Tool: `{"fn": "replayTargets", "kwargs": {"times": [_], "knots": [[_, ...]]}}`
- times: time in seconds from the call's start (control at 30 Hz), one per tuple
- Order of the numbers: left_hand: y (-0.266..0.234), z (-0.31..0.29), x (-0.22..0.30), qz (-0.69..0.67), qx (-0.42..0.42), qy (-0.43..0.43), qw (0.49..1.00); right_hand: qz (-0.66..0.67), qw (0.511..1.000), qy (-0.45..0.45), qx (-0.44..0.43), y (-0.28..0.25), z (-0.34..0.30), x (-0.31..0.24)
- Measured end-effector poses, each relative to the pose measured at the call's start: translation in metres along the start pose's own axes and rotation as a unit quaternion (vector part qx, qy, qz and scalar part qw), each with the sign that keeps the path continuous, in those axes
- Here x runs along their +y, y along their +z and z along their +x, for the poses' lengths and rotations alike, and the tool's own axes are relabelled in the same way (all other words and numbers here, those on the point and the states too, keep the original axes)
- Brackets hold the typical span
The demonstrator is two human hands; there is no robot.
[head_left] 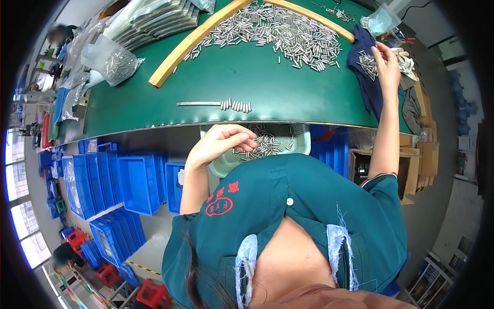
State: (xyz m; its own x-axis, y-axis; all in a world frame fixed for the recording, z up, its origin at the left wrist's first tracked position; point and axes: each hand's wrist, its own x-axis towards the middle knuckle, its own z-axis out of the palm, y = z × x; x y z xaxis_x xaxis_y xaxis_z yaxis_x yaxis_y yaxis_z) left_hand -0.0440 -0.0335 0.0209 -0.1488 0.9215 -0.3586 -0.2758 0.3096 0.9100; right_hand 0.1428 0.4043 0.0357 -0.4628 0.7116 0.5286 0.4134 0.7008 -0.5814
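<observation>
My left hand (pixel 226 140) is over a pale green basket (pixel 303 147) in front of the bench edge, its thumb and fingers curled together. Short metal pins (pixel 267 146) lie in that basket. Anything in the left fingertips is too small to make out. At the far right, my right hand (pixel 388 64) is raised by a dark blue cloth (pixel 366 95), fingertips drawn together in a pinch whose contents I cannot see. Beside it, a small heap of pins (pixel 367 66) rests on the cloth. A thin metal strip (pixel 198 103) lies near the bench edge, with several pins (pixel 236 106) lined up at its right end.
Wooden bars (pixel 177 59) border a large pile of pins (pixel 267 31) on the green bench (pixel 134 105). Bagged pins (pixel 118 67) and stacked plastic packs (pixel 164 18) stand at the left. Blue crates (pixel 139 180) and a cardboard box (pixel 406 172) sit below.
</observation>
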Motion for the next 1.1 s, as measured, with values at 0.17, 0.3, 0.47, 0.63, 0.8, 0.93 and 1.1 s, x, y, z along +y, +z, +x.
{"fn": "replayTargets", "kwargs": {"times": [0.17,0.3,0.47,0.63,0.8,0.93,1.1], "knots": [[0.008,0.004,-0.015,-0.003,0.022,-0.004,1.000,0.254,0.958,0.049,-0.127,0.025,-0.024,-0.064],[0.016,0.020,-0.031,0.078,0.012,0.008,0.997,0.263,0.920,-0.016,-0.290,0.068,-0.083,-0.112],[0.015,0.019,-0.036,0.112,0.011,0.005,0.994,0.133,0.882,-0.112,-0.438,0.096,-0.140,-0.185],[0.008,0.014,-0.044,0.069,0.037,-0.006,0.997,0.033,0.912,-0.219,-0.346,0.117,-0.157,-0.204],[0.007,0.012,-0.049,0.037,0.050,-0.025,0.998,0.022,0.920,-0.224,-0.320,0.126,-0.163,-0.210],[0.005,0.016,-0.056,0.015,0.047,-0.024,0.998,0.022,0.923,-0.234,-0.303,0.122,-0.160,-0.206],[0.007,0.023,-0.059,-0.180,0.050,-0.019,0.982,0.020,0.911,-0.233,-0.339,0.105,-0.150,-0.187]]}}
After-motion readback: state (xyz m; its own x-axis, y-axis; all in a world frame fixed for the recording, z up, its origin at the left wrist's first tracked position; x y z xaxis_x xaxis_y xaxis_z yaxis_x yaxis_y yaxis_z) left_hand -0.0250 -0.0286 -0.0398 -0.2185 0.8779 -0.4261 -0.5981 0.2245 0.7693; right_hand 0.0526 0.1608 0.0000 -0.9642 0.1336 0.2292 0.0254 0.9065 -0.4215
